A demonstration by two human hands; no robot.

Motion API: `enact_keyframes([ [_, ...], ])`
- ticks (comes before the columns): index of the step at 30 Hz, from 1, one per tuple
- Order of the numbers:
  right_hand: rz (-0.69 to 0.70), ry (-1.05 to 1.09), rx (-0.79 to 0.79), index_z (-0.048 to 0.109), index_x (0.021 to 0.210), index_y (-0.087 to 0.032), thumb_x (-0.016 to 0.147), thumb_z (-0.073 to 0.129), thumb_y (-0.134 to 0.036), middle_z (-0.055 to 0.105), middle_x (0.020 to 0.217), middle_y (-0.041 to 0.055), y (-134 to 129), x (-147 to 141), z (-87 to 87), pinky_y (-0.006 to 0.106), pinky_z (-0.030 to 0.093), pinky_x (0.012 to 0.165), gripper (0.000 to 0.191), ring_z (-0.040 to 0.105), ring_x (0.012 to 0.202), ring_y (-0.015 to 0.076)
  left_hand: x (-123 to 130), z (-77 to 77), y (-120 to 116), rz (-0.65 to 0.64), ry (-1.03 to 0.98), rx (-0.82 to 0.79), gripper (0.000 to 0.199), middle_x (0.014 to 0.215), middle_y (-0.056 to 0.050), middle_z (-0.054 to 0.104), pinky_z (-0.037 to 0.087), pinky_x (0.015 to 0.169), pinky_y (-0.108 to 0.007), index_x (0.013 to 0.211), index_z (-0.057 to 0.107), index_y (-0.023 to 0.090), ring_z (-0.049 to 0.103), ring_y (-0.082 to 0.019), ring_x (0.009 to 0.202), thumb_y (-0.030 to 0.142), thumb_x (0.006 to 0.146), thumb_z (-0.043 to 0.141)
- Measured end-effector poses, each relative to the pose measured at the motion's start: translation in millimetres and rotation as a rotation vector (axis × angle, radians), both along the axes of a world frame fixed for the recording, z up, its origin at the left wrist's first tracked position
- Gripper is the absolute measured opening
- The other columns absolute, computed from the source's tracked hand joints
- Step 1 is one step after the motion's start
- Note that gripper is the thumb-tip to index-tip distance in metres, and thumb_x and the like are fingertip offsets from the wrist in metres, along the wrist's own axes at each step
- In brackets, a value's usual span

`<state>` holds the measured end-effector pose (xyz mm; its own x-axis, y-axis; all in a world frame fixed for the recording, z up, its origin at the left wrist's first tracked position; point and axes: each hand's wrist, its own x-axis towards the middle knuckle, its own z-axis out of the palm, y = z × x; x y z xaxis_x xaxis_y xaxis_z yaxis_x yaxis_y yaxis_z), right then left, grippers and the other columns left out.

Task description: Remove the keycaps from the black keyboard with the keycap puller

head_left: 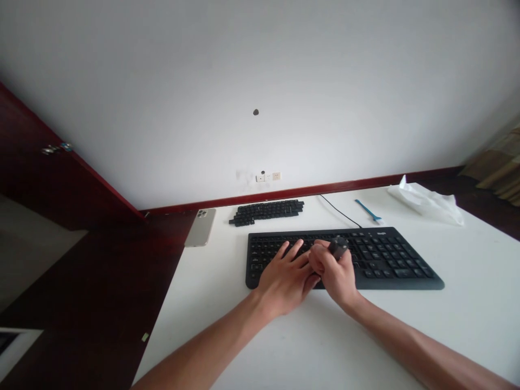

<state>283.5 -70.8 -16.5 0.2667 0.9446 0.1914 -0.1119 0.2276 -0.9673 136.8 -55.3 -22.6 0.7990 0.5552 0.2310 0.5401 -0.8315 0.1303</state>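
Note:
A black keyboard [400,283] lies on the white table, its left part largely covered by both hands. My left hand [286,279] rests flat over the keys with its fingers spread. Just to the right, my right hand [333,271] is closed around a dark-handled tool [338,247], whose top end sticks up out of the fist. The tool's lower end is hidden behind the hand. Both hands touch or overlap near the left hand's fingers. Behind the keyboard, several loose black keycaps [266,212] are laid out in rows.
On the white table [219,336], a phone [200,227] lies at the left edge. A blue tool [368,210] and a crumpled white plastic bag [430,203] lie at the back right. The keyboard's cable [339,210] runs to the back edge, near the wall.

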Motion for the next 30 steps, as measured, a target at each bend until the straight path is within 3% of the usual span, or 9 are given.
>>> enact_keyframes([
  [11,0.005,-0.074,-0.005,0.037,0.053,-0.023,0.088,0.057,-0.027,0.036,0.05,-0.0033,-7.7,0.4,7.8,0.029,0.025,0.046,0.041,0.032,0.049,0.0107,3.5,-4.8,-0.4,0.024,-0.007,-0.005,0.048,0.164,0.002,0.046,0.03,0.13,-0.052,0.16,0.038,0.031,0.029,-0.027,0.159,0.04,0.113,0.032],
  [19,0.0,-0.022,-0.004,0.038,0.053,-0.023,0.089,0.058,-0.025,0.037,0.049,-0.0037,-5.0,2.2,2.7,0.029,0.025,0.045,0.041,0.032,0.048,0.0107,3.5,-4.3,-0.5,0.022,0.003,0.001,0.05,0.165,0.002,0.045,0.029,0.13,-0.052,0.16,0.038,0.029,0.03,-0.027,0.159,0.043,0.113,0.029],
  [26,0.067,0.106,0.188,0.035,0.054,-0.023,0.092,0.054,-0.02,0.032,0.05,-0.0048,-8.5,5.1,32.2,0.03,0.021,0.047,0.042,0.027,0.047,0.0102,3.8,-4.7,0.2,0.018,-0.009,-0.006,0.047,0.165,-0.001,0.044,0.029,0.129,-0.052,0.152,0.05,0.025,0.031,-0.028,0.158,0.045,0.113,0.031],
  [30,0.098,0.054,0.129,0.037,0.054,-0.023,0.09,0.06,-0.022,0.033,0.052,-0.0042,-5.2,10.8,35.5,0.03,0.021,0.047,0.042,0.029,0.048,0.0104,2.1,-2.8,0.4,0.011,-0.03,-0.028,0.047,0.165,-0.004,0.045,0.029,0.129,-0.051,0.15,0.05,0.022,0.03,-0.028,0.159,0.046,0.112,0.035],
])
